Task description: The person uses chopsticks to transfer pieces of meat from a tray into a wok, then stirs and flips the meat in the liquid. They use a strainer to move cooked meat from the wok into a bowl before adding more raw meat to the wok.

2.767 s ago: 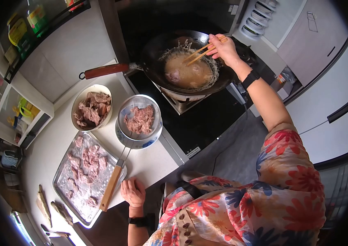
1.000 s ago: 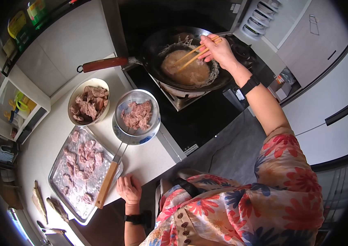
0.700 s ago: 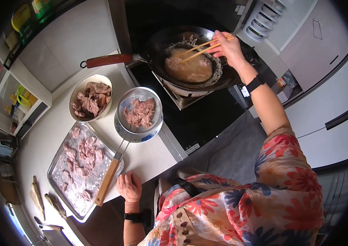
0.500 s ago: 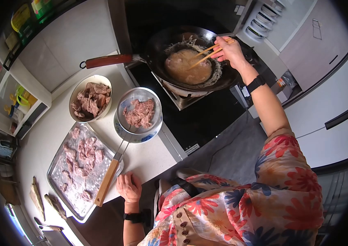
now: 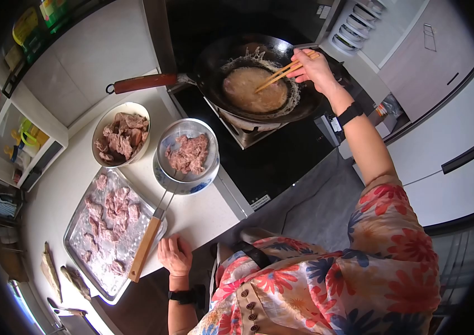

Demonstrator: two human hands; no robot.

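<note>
My right hand [image 5: 310, 69] grips a pair of long wooden chopsticks [image 5: 275, 78] over a black wok [image 5: 209, 67]. Their tips, held close together, dip into bubbling, cloudy oil [image 5: 248, 92] with foam around its edge. Pieces in the oil are hard to make out. At the counter's edge rests my left hand [image 5: 174, 255], fingers curled in and nothing visible in them. Near it lies the wooden handle [image 5: 146, 248] of a strainer [image 5: 164, 151]. The strainer sits over a patterned bowl [image 5: 203, 186] and holds raw-looking meat [image 5: 188, 153].
A metal tray [image 5: 75, 220] with floured meat pieces [image 5: 117, 209] stands on the counter. Behind it is a bowl [image 5: 145, 146] of browned meat [image 5: 125, 134]. The wok's red-brown handle [image 5: 146, 83] extends left over the counter. Dried fish-like items [image 5: 51, 268] lie at the lower left.
The chopstick tips have come together from spread apart in the oil. My left hand stays at the counter's edge.
</note>
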